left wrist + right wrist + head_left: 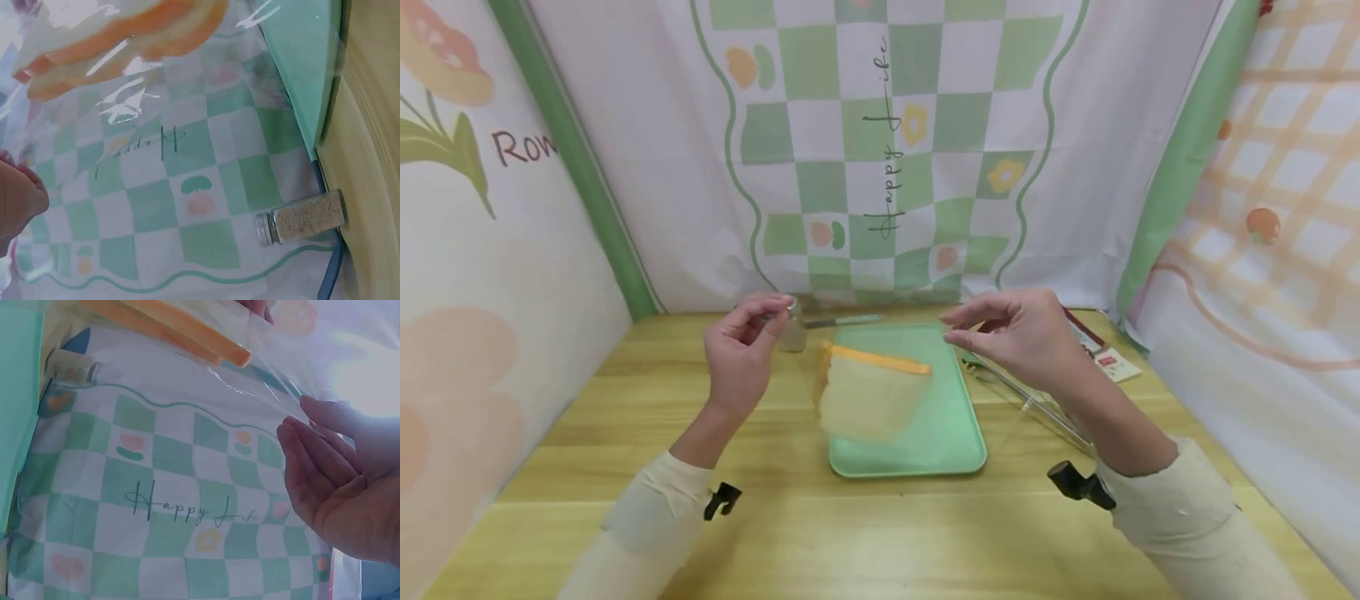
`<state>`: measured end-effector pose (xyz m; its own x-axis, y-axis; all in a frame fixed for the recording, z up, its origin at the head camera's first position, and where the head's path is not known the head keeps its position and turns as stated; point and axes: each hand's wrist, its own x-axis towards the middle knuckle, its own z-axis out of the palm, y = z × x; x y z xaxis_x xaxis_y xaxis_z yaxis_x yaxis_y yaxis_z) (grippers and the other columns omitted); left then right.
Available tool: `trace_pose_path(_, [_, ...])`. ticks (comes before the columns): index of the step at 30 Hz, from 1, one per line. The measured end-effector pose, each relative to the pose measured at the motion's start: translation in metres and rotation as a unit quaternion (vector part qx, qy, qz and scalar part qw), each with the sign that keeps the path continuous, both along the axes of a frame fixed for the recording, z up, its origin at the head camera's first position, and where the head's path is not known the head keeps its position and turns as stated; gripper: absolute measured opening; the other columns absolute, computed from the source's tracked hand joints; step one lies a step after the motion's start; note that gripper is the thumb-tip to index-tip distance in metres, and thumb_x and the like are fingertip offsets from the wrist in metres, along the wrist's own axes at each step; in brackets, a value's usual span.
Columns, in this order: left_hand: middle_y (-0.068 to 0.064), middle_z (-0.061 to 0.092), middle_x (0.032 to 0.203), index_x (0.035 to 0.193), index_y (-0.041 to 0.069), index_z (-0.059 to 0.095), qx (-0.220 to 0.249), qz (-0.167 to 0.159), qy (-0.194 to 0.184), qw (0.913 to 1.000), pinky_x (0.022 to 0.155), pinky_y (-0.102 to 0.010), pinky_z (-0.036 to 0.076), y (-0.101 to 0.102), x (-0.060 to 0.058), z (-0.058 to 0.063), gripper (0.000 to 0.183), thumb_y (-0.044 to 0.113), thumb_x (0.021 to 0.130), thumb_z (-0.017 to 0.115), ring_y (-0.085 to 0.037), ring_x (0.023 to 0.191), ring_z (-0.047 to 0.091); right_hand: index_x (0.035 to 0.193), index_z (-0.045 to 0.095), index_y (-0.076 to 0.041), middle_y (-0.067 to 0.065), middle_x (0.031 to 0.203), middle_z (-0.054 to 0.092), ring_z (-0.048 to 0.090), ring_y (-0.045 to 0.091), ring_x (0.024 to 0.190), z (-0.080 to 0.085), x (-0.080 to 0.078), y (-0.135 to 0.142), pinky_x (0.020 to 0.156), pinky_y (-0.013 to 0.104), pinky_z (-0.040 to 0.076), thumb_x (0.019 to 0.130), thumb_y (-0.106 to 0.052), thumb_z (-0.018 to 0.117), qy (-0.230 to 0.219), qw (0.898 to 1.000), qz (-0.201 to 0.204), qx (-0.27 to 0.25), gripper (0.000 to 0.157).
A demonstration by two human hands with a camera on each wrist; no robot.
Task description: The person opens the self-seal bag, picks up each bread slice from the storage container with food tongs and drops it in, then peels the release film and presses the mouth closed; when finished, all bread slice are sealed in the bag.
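Observation:
Slices of bread (876, 396) with orange crusts hang in a clear plastic bag (131, 103), raised over the green tray (917, 462). My left hand (743, 354) pinches the bag's left side between thumb and fingers. On the other side my right hand (1018, 337) pinches the clear film with thumb and fingertips. In the right wrist view the film runs taut to the fingertips of the right hand (340, 481), and the crusts (181, 328) show through it. The left wrist view catches the bread (125, 44) at its top and part of the left hand (19, 203) at its edge.
Behind the left hand stands a small glass seasoning jar (793, 336) with a metal lid. A knife (846, 320) lies at the back. Long metal tongs (1037, 404), a fork (981, 371) and a small packet (1116, 365) lie right of the tray. Fabric walls enclose the table (760, 533).

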<state>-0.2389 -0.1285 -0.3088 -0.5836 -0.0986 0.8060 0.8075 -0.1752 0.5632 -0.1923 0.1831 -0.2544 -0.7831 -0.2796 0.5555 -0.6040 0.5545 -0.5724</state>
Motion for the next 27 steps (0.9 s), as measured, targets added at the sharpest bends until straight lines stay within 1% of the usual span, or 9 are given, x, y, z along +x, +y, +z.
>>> trace_pose_path(2, [-0.002,0.072,0.099,0.095,-0.009,0.070,-0.002,-0.011,0.015,0.9998,0.065,-0.018,0.050,0.005,0.004,-0.001,0.006,-0.008,0.089,0.067,-0.011,0.084,0.066,0.095,0.079,-0.011,0.002,0.088,0.076,0.070,0.014,0.068,0.001,0.002,0.005,0.055,0.023,0.052,0.084,-0.013,0.081,-0.013,1.000,0.001,-0.016,0.012])
trace_pose_path(4, [-0.004,0.071,0.101,0.096,-0.014,0.067,0.002,-0.026,0.036,0.9990,0.067,-0.019,0.051,0.008,0.008,-0.002,0.014,-0.003,0.089,0.070,-0.014,0.087,0.065,0.095,0.079,-0.010,0.003,0.089,0.076,0.071,0.012,0.069,0.002,0.004,0.008,0.055,0.023,0.053,0.083,-0.012,0.081,-0.014,0.999,0.003,-0.033,0.012])
trace_pose_path(7, [-0.008,0.070,0.103,0.098,-0.018,0.065,0.013,-0.051,0.071,0.9961,0.069,-0.024,0.052,0.014,0.015,-0.001,0.025,0.002,0.088,0.074,-0.018,0.089,0.065,0.090,0.077,-0.005,0.008,0.087,0.076,0.072,0.010,0.071,0.003,0.006,0.013,0.059,0.022,0.055,0.082,0.001,0.079,0.026,0.997,0.019,-0.070,0.010])
trace_pose_path(9, [-0.008,0.070,0.104,0.098,-0.017,0.066,0.016,-0.053,0.085,0.9948,0.069,-0.024,0.052,0.017,0.017,-0.001,0.026,0.004,0.087,0.075,-0.018,0.088,0.065,0.087,0.076,-0.002,0.012,0.085,0.075,0.072,0.008,0.071,0.003,0.005,0.015,0.058,0.020,0.055,0.080,0.008,0.077,0.054,0.995,0.030,-0.084,0.013])
trace_pose_path(15, [-0.007,0.071,0.101,0.098,-0.004,0.073,0.010,-0.015,0.067,0.9976,0.069,-0.022,0.053,0.024,0.008,-0.011,0.013,0.001,0.086,0.075,-0.014,0.084,0.066,0.080,0.062,0.004,0.013,0.081,0.075,0.072,0.012,0.069,-0.004,-0.001,0.021,0.045,0.017,0.044,0.080,0.018,0.070,0.074,0.989,0.050,-0.119,0.017])
trace_pose_path(18, [-0.008,0.071,0.101,0.098,-0.002,0.074,0.006,-0.022,0.059,0.9980,0.068,-0.021,0.053,0.026,0.006,-0.019,0.012,-0.001,0.086,0.075,-0.014,0.083,0.066,0.084,0.047,0.007,0.010,0.083,0.076,0.073,0.016,0.071,-0.007,0.001,0.025,0.043,0.019,0.041,0.080,0.021,0.069,0.065,0.985,0.053,-0.153,0.027])
trace_pose_path(20, [-0.008,0.071,0.100,0.096,-0.005,0.073,0.010,-0.035,0.060,0.9975,0.068,-0.021,0.053,0.026,0.007,-0.022,0.012,0.000,0.086,0.075,-0.014,0.083,0.067,0.089,0.042,0.006,0.006,0.084,0.076,0.074,0.016,0.072,-0.008,0.002,0.027,0.044,0.020,0.041,0.081,0.019,0.070,0.049,0.985,0.053,-0.159,0.032])
trace_pose_path(23, [-0.007,0.073,0.097,0.092,-0.010,0.071,0.018,-0.049,0.063,0.9966,0.070,-0.022,0.055,0.026,0.008,-0.022,0.014,0.000,0.084,0.077,-0.015,0.084,0.069,0.099,0.049,0.005,0.000,0.085,0.076,0.073,0.014,0.074,-0.010,0.000,0.033,0.049,0.020,0.046,0.082,0.016,0.070,0.029,0.987,0.057,-0.148,0.029])
trace_pose_path(27, [-0.004,0.075,0.092,0.092,-0.014,0.067,-0.005,-0.039,0.052,0.9979,0.067,-0.021,0.055,0.024,0.010,-0.017,0.015,-0.009,0.081,0.075,-0.013,0.079,0.070,0.103,0.063,0.009,0.003,0.088,0.076,0.073,0.013,0.078,-0.012,-0.004,0.041,0.056,0.020,0.053,0.082,0.019,0.067,0.030,0.981,0.105,-0.158,0.024])
